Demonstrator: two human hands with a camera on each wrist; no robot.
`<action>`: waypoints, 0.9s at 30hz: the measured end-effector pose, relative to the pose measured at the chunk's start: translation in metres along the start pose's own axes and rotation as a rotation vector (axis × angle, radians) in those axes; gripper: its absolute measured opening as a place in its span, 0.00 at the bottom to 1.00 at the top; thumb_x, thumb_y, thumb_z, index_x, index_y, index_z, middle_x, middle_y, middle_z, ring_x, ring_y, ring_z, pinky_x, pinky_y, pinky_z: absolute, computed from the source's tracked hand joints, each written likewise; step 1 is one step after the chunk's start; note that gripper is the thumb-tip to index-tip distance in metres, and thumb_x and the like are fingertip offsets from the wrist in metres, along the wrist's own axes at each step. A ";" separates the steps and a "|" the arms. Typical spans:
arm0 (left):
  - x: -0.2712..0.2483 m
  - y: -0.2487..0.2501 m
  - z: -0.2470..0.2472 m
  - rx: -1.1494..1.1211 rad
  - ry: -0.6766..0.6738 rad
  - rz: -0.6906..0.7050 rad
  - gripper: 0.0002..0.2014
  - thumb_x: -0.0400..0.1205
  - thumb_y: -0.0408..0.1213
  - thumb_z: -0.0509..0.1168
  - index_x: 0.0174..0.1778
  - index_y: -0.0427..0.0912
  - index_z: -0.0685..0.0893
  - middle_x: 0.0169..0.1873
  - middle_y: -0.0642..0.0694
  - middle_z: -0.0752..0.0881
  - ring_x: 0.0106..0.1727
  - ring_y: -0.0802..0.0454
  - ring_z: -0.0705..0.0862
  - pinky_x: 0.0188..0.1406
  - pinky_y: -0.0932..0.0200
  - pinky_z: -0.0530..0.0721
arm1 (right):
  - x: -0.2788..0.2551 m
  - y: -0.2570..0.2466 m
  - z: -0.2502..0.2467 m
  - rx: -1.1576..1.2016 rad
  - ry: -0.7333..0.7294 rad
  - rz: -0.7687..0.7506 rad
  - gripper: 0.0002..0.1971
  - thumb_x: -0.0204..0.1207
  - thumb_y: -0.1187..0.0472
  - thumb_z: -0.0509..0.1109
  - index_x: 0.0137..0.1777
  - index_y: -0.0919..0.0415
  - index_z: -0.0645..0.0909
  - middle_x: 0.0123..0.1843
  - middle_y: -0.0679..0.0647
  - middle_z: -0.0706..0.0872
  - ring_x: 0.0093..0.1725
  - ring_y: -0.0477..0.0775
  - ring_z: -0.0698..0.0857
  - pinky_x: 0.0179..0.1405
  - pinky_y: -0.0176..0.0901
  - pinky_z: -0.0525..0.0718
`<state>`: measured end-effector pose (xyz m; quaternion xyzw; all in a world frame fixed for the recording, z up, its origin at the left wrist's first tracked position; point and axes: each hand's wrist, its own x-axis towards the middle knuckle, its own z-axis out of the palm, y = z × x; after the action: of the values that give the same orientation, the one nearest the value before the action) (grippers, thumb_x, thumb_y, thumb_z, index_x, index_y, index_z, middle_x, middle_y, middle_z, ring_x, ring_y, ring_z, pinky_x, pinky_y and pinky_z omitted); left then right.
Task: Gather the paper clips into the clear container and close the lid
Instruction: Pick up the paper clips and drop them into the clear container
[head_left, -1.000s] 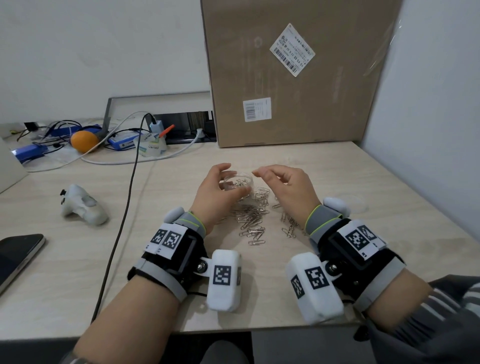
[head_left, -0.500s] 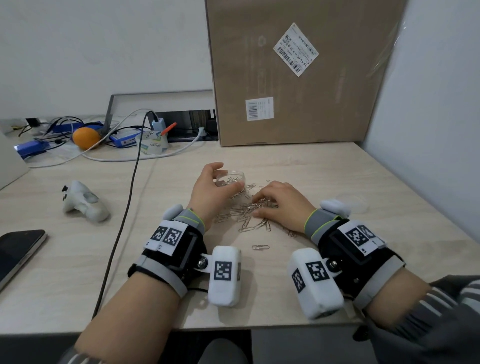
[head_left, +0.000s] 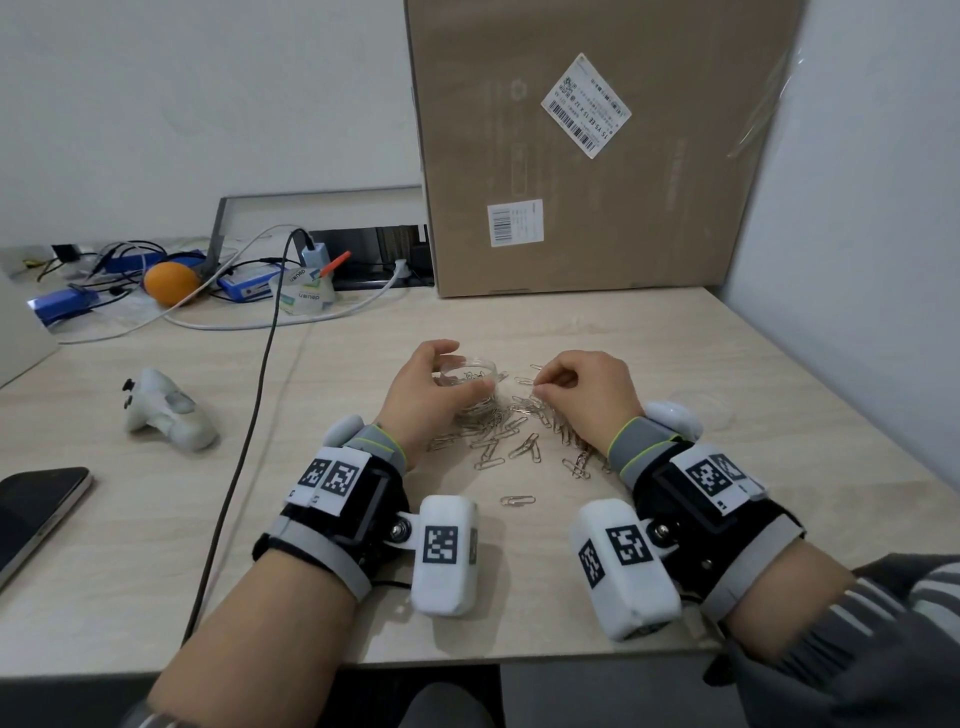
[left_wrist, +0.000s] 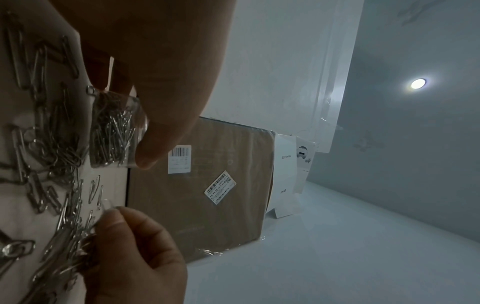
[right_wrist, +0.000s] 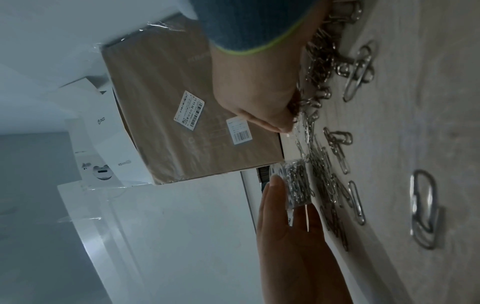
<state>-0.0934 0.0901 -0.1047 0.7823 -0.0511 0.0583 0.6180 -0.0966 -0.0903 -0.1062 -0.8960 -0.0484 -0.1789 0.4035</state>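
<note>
A small round clear container (head_left: 474, 375) partly filled with paper clips stands on the wooden desk; my left hand (head_left: 427, 391) curls round it from the left. Silver paper clips (head_left: 501, 441) lie scattered in front of it and to its right, and one clip (head_left: 518, 500) lies apart, nearer me. My right hand (head_left: 592, 396), fingers curled, pinches a bunch of clips just right of the container. The left wrist view shows the container (left_wrist: 114, 127) between my fingers and the right hand (left_wrist: 135, 257) holding clips. The clear lid (head_left: 702, 410) lies flat behind my right wrist.
A big cardboard box (head_left: 587, 156) stands at the back against the wall. A white controller (head_left: 169, 410) and a phone (head_left: 36, 512) lie to the left, and a black cable (head_left: 249, 431) runs down the desk. An orange (head_left: 170, 283) and cables clutter the back left.
My right hand dropped from above the container onto the clip pile, then rose a little, pinching clips beside the container. The left hand kept its hold on the container.
</note>
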 end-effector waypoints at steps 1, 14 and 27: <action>-0.001 0.001 0.000 0.004 -0.016 0.000 0.29 0.74 0.35 0.76 0.70 0.45 0.73 0.61 0.49 0.81 0.50 0.57 0.84 0.44 0.68 0.85 | 0.001 -0.001 -0.001 0.052 0.050 0.011 0.01 0.68 0.66 0.76 0.38 0.61 0.88 0.35 0.49 0.86 0.37 0.46 0.82 0.38 0.25 0.76; -0.007 0.006 0.009 0.081 -0.254 0.040 0.34 0.71 0.33 0.78 0.71 0.46 0.72 0.61 0.48 0.83 0.58 0.51 0.84 0.58 0.57 0.84 | -0.011 -0.021 0.000 0.361 -0.030 -0.168 0.03 0.72 0.61 0.74 0.41 0.58 0.89 0.38 0.46 0.90 0.41 0.37 0.86 0.49 0.31 0.81; 0.004 0.001 -0.005 -0.067 0.208 0.010 0.31 0.74 0.37 0.75 0.72 0.46 0.72 0.63 0.48 0.80 0.55 0.53 0.83 0.49 0.61 0.82 | -0.013 -0.010 0.005 -0.366 -0.410 -0.137 0.34 0.67 0.30 0.64 0.73 0.40 0.69 0.78 0.44 0.68 0.78 0.53 0.63 0.74 0.56 0.60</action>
<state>-0.0897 0.0948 -0.1020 0.7506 0.0074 0.1407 0.6456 -0.1098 -0.0790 -0.1072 -0.9661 -0.1563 -0.0265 0.2037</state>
